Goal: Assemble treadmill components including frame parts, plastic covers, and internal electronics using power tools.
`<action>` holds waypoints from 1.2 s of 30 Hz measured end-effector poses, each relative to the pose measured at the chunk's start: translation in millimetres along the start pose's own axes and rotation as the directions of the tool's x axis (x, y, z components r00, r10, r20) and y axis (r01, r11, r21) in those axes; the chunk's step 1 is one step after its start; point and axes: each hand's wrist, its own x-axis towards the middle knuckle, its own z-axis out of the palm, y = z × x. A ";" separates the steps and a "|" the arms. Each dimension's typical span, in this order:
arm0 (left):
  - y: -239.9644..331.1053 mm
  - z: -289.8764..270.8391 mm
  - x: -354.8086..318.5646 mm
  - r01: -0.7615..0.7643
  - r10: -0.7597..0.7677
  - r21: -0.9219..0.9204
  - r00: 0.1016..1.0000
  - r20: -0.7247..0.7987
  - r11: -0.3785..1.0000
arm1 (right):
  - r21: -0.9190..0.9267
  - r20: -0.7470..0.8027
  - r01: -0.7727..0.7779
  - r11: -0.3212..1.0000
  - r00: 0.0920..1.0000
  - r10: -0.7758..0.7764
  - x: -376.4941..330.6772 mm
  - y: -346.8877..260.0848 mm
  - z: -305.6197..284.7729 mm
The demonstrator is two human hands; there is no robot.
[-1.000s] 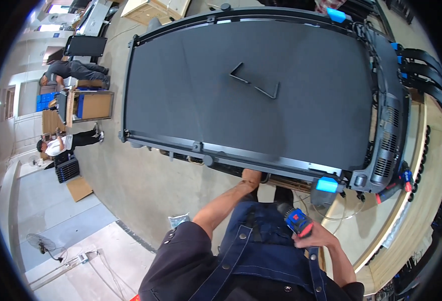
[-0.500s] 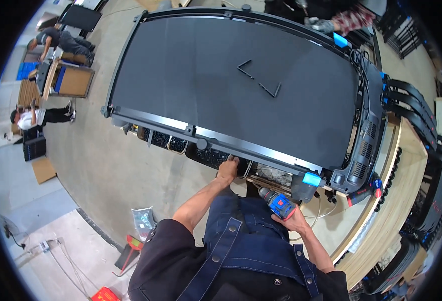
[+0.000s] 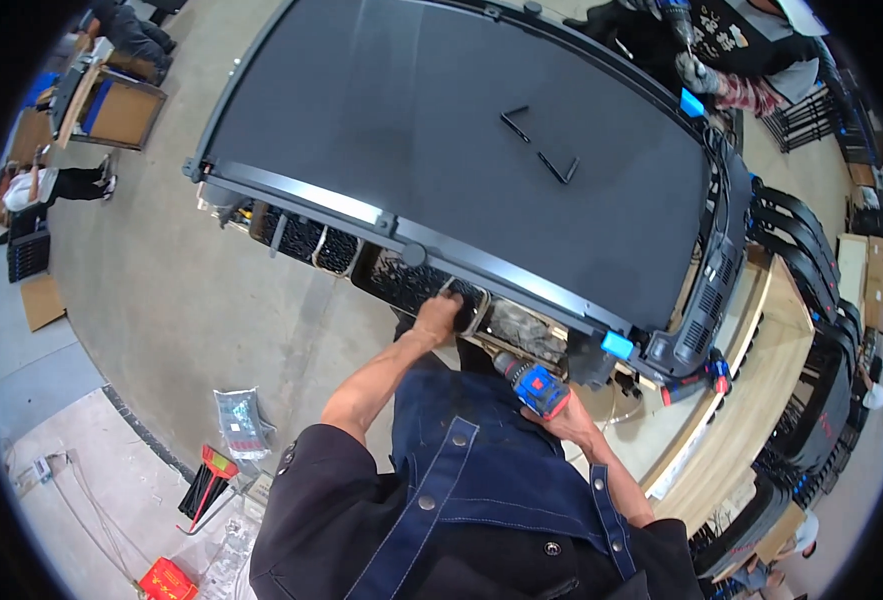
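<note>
Drill [image 3: 533,385] gripped in your right hand [image 3: 569,418], tip aimed up-left at the treadmill frame [image 3: 481,262] edge; left hand [image 3: 439,318] fingers already clutching there, nearer.

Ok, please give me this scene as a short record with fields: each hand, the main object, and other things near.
left hand: grips the near edge of the frame, below the grey rail
right hand: holds a blue and red power drill, tip toward the frame
main object: large dark flat panel on a frame
on the panel: two black angled keys
floor, left: plastic bag of parts
</note>
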 end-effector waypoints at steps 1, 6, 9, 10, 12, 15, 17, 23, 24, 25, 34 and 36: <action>-2.6 2.8 -2.4 0.027 -0.034 -0.084 0.997 -0.075 0.996 | 0.003 0.008 -0.035 0.999 0.999 0.035 -1.1 -4.2 -2.4; 13.8 -3.3 -0.3 0.345 -0.423 -0.885 0.885 0.195 0.314 | -0.027 -0.043 -0.098 0.995 0.994 0.097 0.8 -15.1 -6.3; 16.7 -7.3 12.9 0.518 -0.446 -0.850 0.742 0.501 -0.093 | -0.019 -0.084 -0.104 0.994 0.991 0.102 -0.8 -15.4 -7.7; 15.6 -4.0 16.3 0.527 -0.430 -0.839 0.731 0.530 -0.138 | -0.016 -0.095 -0.108 0.994 0.990 0.106 -2.4 -13.5 -7.8; -38.7 34.3 -16.7 0.311 -0.508 -0.927 0.845 0.169 0.209 | 0.000 0.010 -0.016 1.000 1.000 0.016 5.8 -20.4 1.6; -20.2 27.7 -17.5 0.206 -0.493 -0.955 0.867 0.076 0.215 | -0.015 -0.017 -0.007 1.000 1.000 0.007 6.6 -14.3 -0.3; 6.5 -6.4 -19.2 0.300 -0.465 -0.918 0.794 0.392 -0.261 | -0.034 -0.047 0.005 0.999 0.999 -0.007 4.7 -15.6 -7.3; 57.8 -79.0 -60.5 0.173 -0.277 -0.827 0.889 0.364 -0.534 | -0.038 -0.062 0.099 0.994 0.993 -0.102 1.5 -38.4 -12.6; 69.5 -90.0 -66.7 0.143 -0.247 -0.807 0.909 0.336 -0.573 | -0.001 -0.073 0.130 0.991 0.989 -0.130 0.4 -44.1 -12.8; 81.6 -100.6 -70.4 0.138 -0.239 -0.808 0.915 0.325 -0.572 | 0.002 -0.079 0.141 0.990 0.987 -0.140 0.1 -46.5 -12.7; 122.8 -136.8 -75.6 0.118 -0.204 -0.841 0.944 0.261 -0.529 | 0.110 -0.094 0.166 0.980 0.983 -0.156 -6.0 -60.3 -25.4; 130.6 -140.1 -72.5 0.118 -0.205 -0.833 0.942 0.267 -0.540 | 0.073 -0.074 0.131 0.989 0.989 -0.125 -9.1 -62.7 -30.4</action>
